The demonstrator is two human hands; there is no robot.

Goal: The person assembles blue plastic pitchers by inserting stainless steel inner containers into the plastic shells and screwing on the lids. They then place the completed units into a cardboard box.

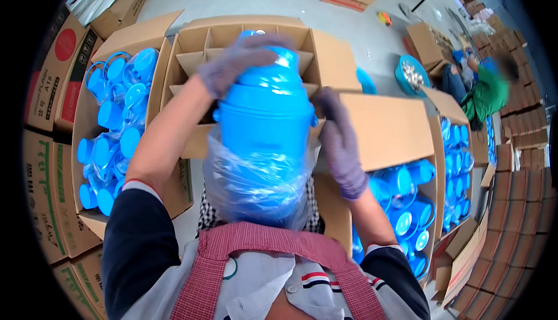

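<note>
left hand (241, 61) gloved, clasps top of blue jug (264, 111) | right hand (340, 142) grips its side | jug held over divided carton (331, 58), clear bag (256, 186) on its lower half | blue-parts box (116, 116) left, another (407, 204) right | seated person (485, 93) well apart

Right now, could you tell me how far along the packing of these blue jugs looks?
Done: little that shows; the visible cells of the divided carton look empty. In hand: the left hand and right hand, both gloved, hold a blue jug in a clear bag over it. Left: loose blue parts fill the left box and right box.
</note>
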